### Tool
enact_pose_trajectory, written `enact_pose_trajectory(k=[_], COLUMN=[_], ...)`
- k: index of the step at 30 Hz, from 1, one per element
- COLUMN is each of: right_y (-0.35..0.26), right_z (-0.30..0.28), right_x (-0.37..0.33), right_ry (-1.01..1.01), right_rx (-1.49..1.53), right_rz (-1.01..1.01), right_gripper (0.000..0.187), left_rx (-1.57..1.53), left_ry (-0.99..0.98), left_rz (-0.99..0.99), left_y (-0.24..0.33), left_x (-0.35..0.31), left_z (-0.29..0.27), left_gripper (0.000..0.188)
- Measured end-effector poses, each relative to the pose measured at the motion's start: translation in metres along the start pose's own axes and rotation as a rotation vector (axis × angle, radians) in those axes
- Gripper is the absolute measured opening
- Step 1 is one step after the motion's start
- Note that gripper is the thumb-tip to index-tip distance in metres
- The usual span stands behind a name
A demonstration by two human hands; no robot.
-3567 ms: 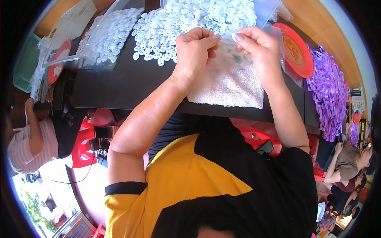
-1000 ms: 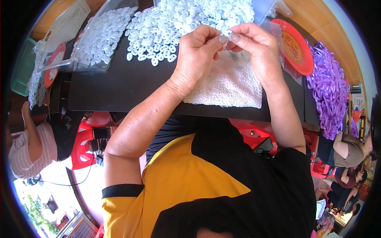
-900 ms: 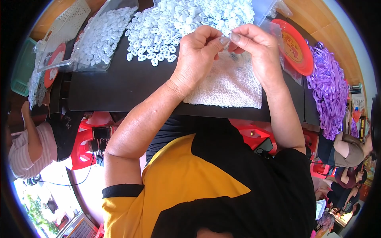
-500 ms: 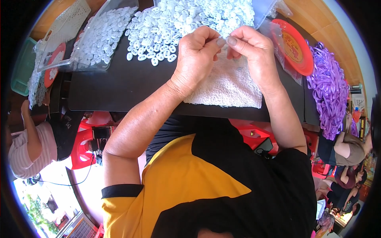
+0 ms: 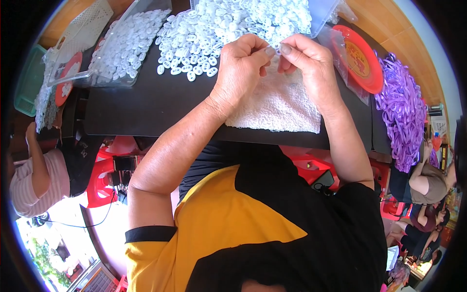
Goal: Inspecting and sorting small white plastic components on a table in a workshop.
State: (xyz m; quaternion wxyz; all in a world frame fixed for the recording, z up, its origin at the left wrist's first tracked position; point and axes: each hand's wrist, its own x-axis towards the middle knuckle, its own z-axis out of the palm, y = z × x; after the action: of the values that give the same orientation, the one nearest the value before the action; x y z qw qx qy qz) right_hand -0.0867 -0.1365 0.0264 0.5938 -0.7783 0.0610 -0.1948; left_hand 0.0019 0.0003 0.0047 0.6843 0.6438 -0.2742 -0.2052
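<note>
Thumb and fingers of my left hand (image 5: 241,70) are pinched closed above the far part of a white towel (image 5: 277,114). Facing it, my right hand (image 5: 311,68) is pinched in the same way, the two thumb tips a small gap apart. Whatever lies between the fingertips is too small and too hidden to make out. Just beyond both hands spreads a heap of small white oval plastic pieces with two holes each (image 5: 194,44). Several loose ones lie at its near edge, left of my left hand.
A clear bin (image 5: 87,75) of similar pieces stands left on the black table (image 5: 141,112). To the right are a red plate (image 5: 360,61), a plastic bag and a purple ribbon-like bundle (image 5: 401,107). A green basket (image 5: 29,82) and a person (image 5: 44,180) are far left; other people sit right.
The fingertips of my two hands have drawn very slightly apart. Both hands stay pinched above the towel, and the view has shifted a little.
</note>
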Motion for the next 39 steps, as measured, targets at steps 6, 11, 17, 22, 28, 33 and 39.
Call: enact_pose_trajectory(k=[6, 11, 17, 22, 28, 33, 39], right_y=[0.001, 0.002, 0.004, 0.001, -0.005, -0.009, -0.005], right_z=[-0.004, -0.005, -0.003, 0.003, -0.002, -0.008, -0.011], right_x=[0.002, 0.002, 0.001, -0.001, 0.000, -0.001, 0.001], right_ry=[0.016, 0.004, 0.003, 0.015, -0.005, -0.091, -0.151], right_rx=[-0.058, -0.075, -0.087, -0.086, 0.011, -0.066, -0.120], right_rz=[0.007, 0.004, -0.028, -0.067, 0.035, 0.047, 0.028], right_gripper=[0.013, 0.012, 0.012, 0.013, 0.014, 0.017, 0.018], left_rx=[0.002, -0.001, -0.020, -0.077, -0.099, -0.114, -0.006], left_ry=[0.015, -0.010, -0.031, -0.029, -0.069, -0.108, -0.145], left_rz=[-0.013, -0.018, -0.009, -0.015, -0.050, -0.035, -0.037], left_y=[0.003, 0.001, -0.001, -0.001, 0.006, 0.002, 0.005], left_x=[0.000, 0.001, 0.001, -0.001, 0.001, 0.002, 0.001], left_z=[0.001, -0.001, 0.000, 0.000, -0.003, -0.003, -0.005], left_gripper=[0.014, 0.015, 0.013, 0.011, 0.010, 0.011, 0.011])
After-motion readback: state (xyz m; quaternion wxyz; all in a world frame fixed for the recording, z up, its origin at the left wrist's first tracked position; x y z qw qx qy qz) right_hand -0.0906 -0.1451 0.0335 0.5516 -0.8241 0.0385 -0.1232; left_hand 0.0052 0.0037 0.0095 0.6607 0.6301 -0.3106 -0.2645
